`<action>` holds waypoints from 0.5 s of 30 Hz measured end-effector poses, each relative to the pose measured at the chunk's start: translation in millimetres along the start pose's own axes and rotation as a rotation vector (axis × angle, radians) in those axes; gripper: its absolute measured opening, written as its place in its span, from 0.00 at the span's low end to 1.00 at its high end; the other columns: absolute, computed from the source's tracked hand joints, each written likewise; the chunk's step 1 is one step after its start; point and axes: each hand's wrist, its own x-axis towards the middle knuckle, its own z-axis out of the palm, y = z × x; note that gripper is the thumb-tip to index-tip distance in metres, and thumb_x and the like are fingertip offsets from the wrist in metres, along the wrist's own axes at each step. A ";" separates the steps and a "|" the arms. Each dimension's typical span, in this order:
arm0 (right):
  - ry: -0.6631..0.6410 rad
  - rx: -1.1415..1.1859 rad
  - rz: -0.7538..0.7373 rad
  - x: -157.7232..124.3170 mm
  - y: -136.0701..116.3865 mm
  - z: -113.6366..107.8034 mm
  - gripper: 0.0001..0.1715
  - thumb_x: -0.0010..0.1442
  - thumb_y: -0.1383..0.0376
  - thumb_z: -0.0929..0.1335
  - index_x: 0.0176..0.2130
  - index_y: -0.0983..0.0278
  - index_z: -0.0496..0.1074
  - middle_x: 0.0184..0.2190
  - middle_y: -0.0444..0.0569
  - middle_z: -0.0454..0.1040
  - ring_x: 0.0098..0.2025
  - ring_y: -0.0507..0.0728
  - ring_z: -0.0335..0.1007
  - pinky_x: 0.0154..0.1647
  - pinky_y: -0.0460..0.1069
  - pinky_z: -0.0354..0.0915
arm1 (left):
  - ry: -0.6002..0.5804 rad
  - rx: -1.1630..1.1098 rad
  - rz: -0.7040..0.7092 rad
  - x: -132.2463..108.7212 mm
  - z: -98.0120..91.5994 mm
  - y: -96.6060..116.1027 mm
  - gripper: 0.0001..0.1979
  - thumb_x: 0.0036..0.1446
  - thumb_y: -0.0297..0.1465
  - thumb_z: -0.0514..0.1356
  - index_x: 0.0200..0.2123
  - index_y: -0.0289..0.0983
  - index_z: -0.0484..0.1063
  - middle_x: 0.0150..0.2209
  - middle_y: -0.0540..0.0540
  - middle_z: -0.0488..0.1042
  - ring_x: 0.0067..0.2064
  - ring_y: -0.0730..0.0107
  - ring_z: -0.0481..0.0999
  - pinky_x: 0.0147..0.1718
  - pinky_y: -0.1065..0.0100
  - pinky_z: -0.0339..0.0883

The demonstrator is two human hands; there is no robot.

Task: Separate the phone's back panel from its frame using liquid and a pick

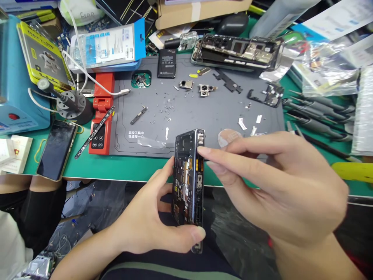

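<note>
An opened phone (pixel 186 186) stands on edge, tilted, in front of the table, its inner board and orange flex parts facing left. My left hand (pixel 157 217) is closed round its lower part, the thumb on the near edge and fingers behind. My right hand (pixel 279 182) is at the phone's upper right edge, index fingertip touching the side frame and thumb just below. Its thumb and index finger are close together; whether anything small is between them is hidden. Beyond the phone, a grey mat (pixel 198 112) holds tiny screws, a battery (pixel 167 63) and camera modules (pixel 207 90).
Another opened phone (pixel 237 52) lies at the mat's back edge. A red device (pixel 100 136), a dark phone (pixel 57 149) and a round metal stand (pixel 74 107) are on the left. Grey screwdrivers (pixel 323 112) and plastic bags (pixel 326 74) lie right. A person's leg shows lower left.
</note>
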 end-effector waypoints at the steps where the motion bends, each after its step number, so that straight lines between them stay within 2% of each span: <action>1: 0.000 -0.002 -0.027 -2.3 2.6 -1.1 0.23 0.66 0.81 0.75 0.56 0.62 0.86 0.43 0.49 0.79 0.38 0.55 0.71 0.45 0.56 0.77 | 0.001 0.002 -0.002 0.2 0.4 0.2 0.67 0.50 0.24 0.80 0.85 0.63 0.53 0.82 0.42 0.64 0.69 0.50 0.80 0.54 0.63 0.84; 4: -0.023 0.038 -0.064 -12.2 8.7 -3.3 0.27 0.64 0.82 0.75 0.57 0.61 0.87 0.45 0.49 0.80 0.36 0.55 0.68 0.60 0.61 0.79 | -0.001 0.018 0.008 0.5 1.1 -0.5 0.66 0.51 0.25 0.79 0.85 0.60 0.53 0.80 0.40 0.67 0.68 0.49 0.81 0.54 0.62 0.85; 7: -0.047 0.108 -0.045 -22.4 11.3 -4.0 0.30 0.64 0.82 0.74 0.60 0.61 0.87 0.46 0.50 0.82 0.35 0.54 0.71 0.68 0.67 0.79 | -0.004 0.029 0.021 0.2 1.1 -2.7 0.65 0.52 0.25 0.79 0.84 0.63 0.53 0.80 0.42 0.68 0.69 0.50 0.82 0.55 0.62 0.85; 10: -0.042 0.123 -0.020 -27.7 12.1 -4.7 0.29 0.66 0.80 0.74 0.60 0.60 0.87 0.44 0.51 0.83 0.34 0.55 0.76 0.66 0.69 0.81 | -0.007 0.034 0.025 0.0 1.4 -3.6 0.64 0.53 0.26 0.79 0.84 0.64 0.53 0.80 0.42 0.68 0.69 0.50 0.82 0.56 0.61 0.85; 15: -0.031 0.111 -0.012 -25.9 13.2 -6.8 0.30 0.65 0.80 0.73 0.60 0.56 0.87 0.44 0.48 0.83 0.33 0.54 0.77 0.61 0.64 0.82 | -0.014 0.054 0.016 1.7 3.6 -0.9 0.62 0.53 0.28 0.80 0.84 0.63 0.55 0.78 0.41 0.70 0.68 0.49 0.82 0.55 0.60 0.85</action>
